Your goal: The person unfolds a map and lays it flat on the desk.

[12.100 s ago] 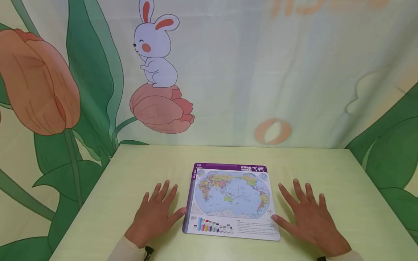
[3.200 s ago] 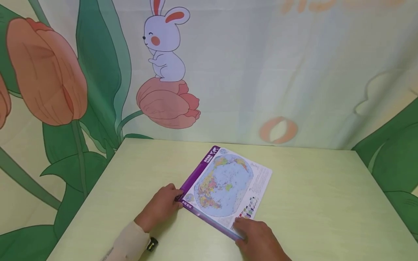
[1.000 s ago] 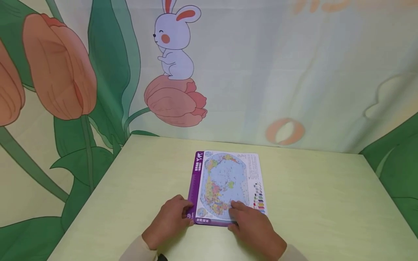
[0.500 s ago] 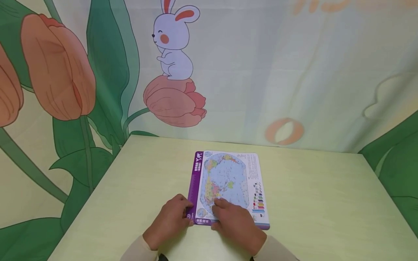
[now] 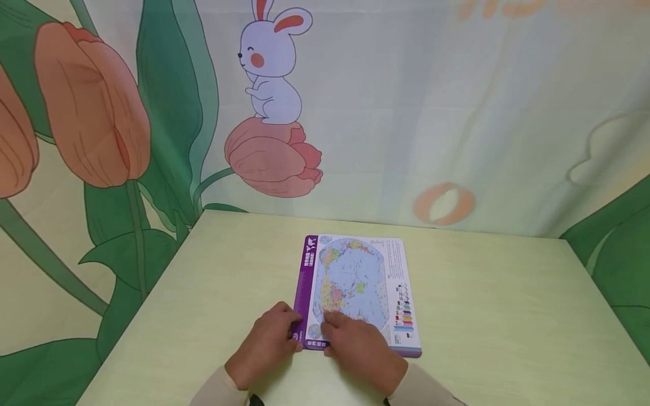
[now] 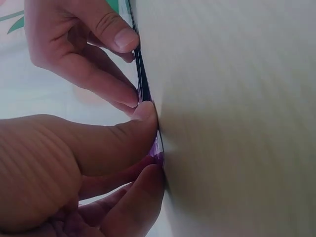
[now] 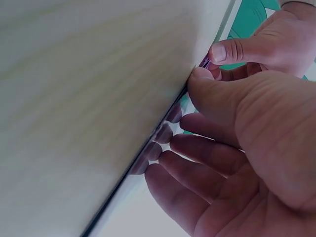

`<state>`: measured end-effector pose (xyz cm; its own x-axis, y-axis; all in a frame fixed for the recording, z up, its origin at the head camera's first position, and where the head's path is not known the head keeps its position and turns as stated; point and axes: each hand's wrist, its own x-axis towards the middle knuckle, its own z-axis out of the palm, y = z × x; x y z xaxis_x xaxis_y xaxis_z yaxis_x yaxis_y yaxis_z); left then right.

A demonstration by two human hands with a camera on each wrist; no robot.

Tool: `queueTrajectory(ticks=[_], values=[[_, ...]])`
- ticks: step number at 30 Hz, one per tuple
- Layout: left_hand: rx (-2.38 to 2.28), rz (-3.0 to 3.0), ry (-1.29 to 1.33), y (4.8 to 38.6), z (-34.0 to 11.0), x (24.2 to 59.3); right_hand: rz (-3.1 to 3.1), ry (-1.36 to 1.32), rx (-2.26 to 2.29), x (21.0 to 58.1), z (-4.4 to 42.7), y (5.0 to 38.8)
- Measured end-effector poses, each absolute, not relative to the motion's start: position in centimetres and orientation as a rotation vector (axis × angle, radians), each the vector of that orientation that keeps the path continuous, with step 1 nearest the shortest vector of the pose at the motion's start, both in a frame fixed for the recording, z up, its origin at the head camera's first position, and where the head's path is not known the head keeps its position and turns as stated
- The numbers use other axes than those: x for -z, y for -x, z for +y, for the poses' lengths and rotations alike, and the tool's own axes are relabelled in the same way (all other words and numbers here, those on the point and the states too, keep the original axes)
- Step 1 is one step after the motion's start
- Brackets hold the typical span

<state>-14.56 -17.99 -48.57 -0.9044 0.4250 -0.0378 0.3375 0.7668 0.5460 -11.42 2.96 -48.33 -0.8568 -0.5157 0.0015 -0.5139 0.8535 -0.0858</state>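
A thin map board lies on the table with its purple strip along the left side. My left hand grips the near left corner, thumb at the front edge and fingers at the left side. Close beside it, my right hand holds the near edge, with fingers over the map and the thumb at the front. The left wrist view shows the left hand below the right hand along the board's thin edge. In the right wrist view, the right hand's fingertips touch the glossy surface, where they are mirrored.
The pale table extends around the board on both sides. Behind it hangs a curtain printed with a white rabbit, tulips and green leaves.
Over the earlier frames the board turned so that its purple strip moved from the far side to the left. Lately my right hand slid left along the near edge; my left hand stayed put.
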Motion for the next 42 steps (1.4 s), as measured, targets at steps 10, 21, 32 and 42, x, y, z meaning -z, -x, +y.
queueTrajectory(ticks=[10,21,32,42], values=[[-0.787,2.806,-0.621,14.7,-18.1,48.8,3.013,0.941,-0.015,48.3,3.0,10.8],[-0.757,2.832,-0.677,14.7,-18.0,48.7,3.077,1.030,-0.253,48.3,3.5,9.6],[-0.732,2.825,-0.656,14.7,-18.1,48.8,3.085,1.007,-0.316,47.7,4.6,8.5],[-0.719,2.810,-0.634,14.5,-18.1,48.6,3.059,0.853,-0.151,47.8,7.6,8.1]])
